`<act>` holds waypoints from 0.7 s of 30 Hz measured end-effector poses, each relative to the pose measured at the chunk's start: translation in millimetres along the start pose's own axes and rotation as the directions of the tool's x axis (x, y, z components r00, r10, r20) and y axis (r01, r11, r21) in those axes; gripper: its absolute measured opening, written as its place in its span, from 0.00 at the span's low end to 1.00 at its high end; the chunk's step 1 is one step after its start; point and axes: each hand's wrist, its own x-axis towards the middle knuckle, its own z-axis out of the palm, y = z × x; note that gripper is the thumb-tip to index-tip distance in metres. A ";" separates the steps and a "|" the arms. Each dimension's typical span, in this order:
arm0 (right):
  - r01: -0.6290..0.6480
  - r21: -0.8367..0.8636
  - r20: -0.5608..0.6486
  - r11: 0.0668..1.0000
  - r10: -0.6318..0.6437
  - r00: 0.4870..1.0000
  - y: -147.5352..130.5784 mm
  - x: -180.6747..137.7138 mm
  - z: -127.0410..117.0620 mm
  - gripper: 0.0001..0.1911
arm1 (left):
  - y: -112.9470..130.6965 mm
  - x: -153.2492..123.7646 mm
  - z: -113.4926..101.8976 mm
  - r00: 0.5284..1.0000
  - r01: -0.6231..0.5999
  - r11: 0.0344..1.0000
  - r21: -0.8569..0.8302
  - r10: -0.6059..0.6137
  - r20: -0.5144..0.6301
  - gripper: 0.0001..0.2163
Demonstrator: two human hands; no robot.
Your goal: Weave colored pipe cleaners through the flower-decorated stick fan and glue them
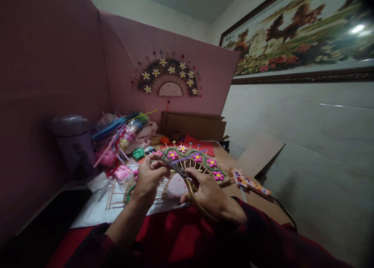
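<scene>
My right hand (212, 194) grips a pair of scissors (191, 190) with gold-coloured handles and dark blades. The blades point left, close to the fingertips of my left hand (149, 176), which is closed in a pinch. A thin purple pipe cleaner (191, 156) runs from the blades and my left fingertips out to the right. Beneath both hands lies a fan-shaped craft piece (217, 166) of sticks and twine, with pink flowers, a wavy green strip and a pale half-round base (177, 187). My hands hide part of it.
To the left stand a purple tumbler (74, 151) and a heap of pipe cleaners and bags (125, 133). A dark phone-like slab (58, 213) lies at front left. Cardboard (194, 125) leans behind; a finished fan (169, 75) hangs on the pink panel. A flowered strip (251, 184) lies right.
</scene>
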 end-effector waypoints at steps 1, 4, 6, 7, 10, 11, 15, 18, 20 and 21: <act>-0.009 0.023 0.005 1.000 0.009 1.000 1.1 1.5 1.4 0.20 | -0.6 1.0 -0.8 1.000 0.003 1.000 0.001 -0.003 -0.012 0.17; -0.024 0.092 0.018 0.995 0.023 1.000 3.2 6.0 5.3 0.19 | -1.4 3.8 -2.9 0.998 0.021 1.000 -0.002 -0.022 -0.057 0.18; -0.010 0.114 0.028 0.993 0.007 1.000 1.8 7.9 5.5 0.19 | -1.2 5.5 -4.2 0.995 0.025 1.000 -0.008 -0.025 -0.097 0.20; 0.005 0.117 0.037 0.993 -0.009 0.999 0.2 8.3 4.3 0.18 | -1.0 6.4 -4.8 0.993 0.023 1.000 -0.013 -0.024 -0.119 0.20; 0.064 0.137 0.040 0.989 -0.070 0.997 -4.3 9.6 -7.2 0.21 | -0.5 8.2 -5.6 0.981 0.027 0.999 -0.028 -0.032 -0.189 0.20; 0.082 0.151 0.022 0.985 -0.086 0.996 -3.6 11.2 -14.1 0.22 | -0.3 8.5 -5.5 0.978 0.033 0.999 -0.030 -0.039 -0.207 0.20; 0.043 0.084 -0.141 0.996 -0.031 0.989 26.2 32.2 -56.4 0.23 | 0.1 7.7 -4.3 0.971 0.048 0.999 -0.019 -0.051 -0.235 0.21; -0.222 -0.296 -0.281 0.929 0.138 0.950 76.9 57.0 -93.3 0.18 | -0.2 6.2 -3.5 0.973 0.058 0.998 -0.008 -0.058 -0.223 0.21; -0.380 -0.459 -0.272 0.803 0.280 0.921 114.1 70.4 -111.0 0.18 | -0.7 5.5 -3.0 0.975 0.064 0.998 -0.009 -0.065 -0.214 0.21; -0.403 -0.478 -0.270 0.780 0.306 0.913 131.2 75.3 -116.2 0.17 | -1.0 5.4 -2.7 0.975 0.069 0.998 -0.013 -0.070 -0.212 0.20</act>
